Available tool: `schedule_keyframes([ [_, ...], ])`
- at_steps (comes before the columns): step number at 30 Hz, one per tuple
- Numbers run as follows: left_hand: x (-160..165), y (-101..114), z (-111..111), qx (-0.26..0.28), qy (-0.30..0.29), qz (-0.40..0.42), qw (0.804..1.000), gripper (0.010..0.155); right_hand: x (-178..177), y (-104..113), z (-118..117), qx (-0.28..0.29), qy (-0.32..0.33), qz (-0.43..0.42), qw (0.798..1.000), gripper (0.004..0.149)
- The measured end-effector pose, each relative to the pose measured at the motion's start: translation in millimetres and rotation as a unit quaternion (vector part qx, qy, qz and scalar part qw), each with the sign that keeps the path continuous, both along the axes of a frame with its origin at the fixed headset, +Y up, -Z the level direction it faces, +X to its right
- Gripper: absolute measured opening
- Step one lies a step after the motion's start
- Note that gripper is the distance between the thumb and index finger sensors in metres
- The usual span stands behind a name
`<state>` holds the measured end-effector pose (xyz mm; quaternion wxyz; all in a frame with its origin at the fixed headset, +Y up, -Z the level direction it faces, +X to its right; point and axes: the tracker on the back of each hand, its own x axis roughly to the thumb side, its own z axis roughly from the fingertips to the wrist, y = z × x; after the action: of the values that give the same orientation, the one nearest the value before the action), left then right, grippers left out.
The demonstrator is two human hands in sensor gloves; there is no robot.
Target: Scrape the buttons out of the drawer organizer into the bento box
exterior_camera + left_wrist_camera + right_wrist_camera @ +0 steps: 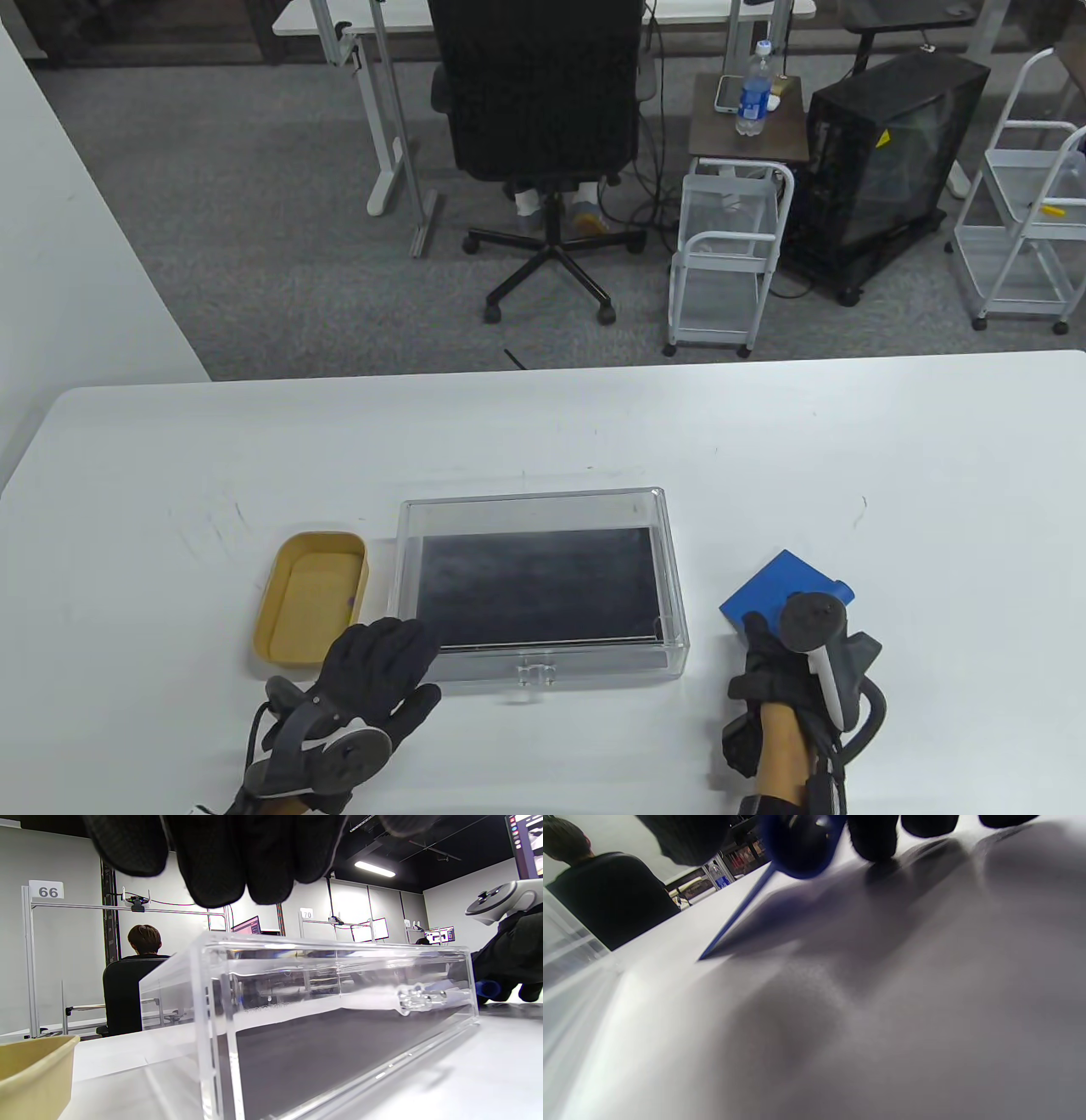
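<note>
Clear acrylic drawer organizer (543, 586) at lower center of table view, dark liner inside; no buttons discernible. Tan bento box (311, 596) just left of it. Left hand (377, 671), fingers spread, holding nothing, hovers at organizer's near-left corner. Right hand (776, 671), lower right, grips blue scraper (785, 590), blade edge on the table (933, 509).

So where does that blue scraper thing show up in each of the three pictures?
Table view: the blue scraper lies lower right, under the right hand.
Left wrist view: only a blue bit at far right.
Right wrist view: top centre, edge touching the table.
Shared landmark: the clear drawer organizer.
</note>
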<state>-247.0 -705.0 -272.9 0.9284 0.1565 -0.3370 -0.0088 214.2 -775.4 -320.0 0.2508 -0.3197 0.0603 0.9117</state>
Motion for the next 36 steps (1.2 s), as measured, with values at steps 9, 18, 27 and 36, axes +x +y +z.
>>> schedule_keyframes([
  [9, 0.2, 1.3, 0.9, 0.004, -0.002, 0.0, 1.0, 0.062, -0.9, -2.3, -3.3, -0.007, 0.007, 0.041, 0.999, 0.059],
  [18, 0.8, 0.9, 0.9, 0.006, -0.007, -0.003, 1.0, 0.062, -25.8, 45.6, -1.2, 0.141, 0.041, 0.084, 0.986, 0.067],
  [27, 0.4, 0.5, 0.3, 0.006, -0.005, -0.001, 1.0, 0.061, -89.7, 87.7, 15.8, 0.286, 0.172, 0.091, 0.938, 0.068],
  [36, -1.2, 1.6, -0.3, 0.018, -0.001, -0.001, 1.0, 0.062, -162.9, 100.6, 32.7, 0.321, 0.317, 0.121, 0.884, 0.069],
])
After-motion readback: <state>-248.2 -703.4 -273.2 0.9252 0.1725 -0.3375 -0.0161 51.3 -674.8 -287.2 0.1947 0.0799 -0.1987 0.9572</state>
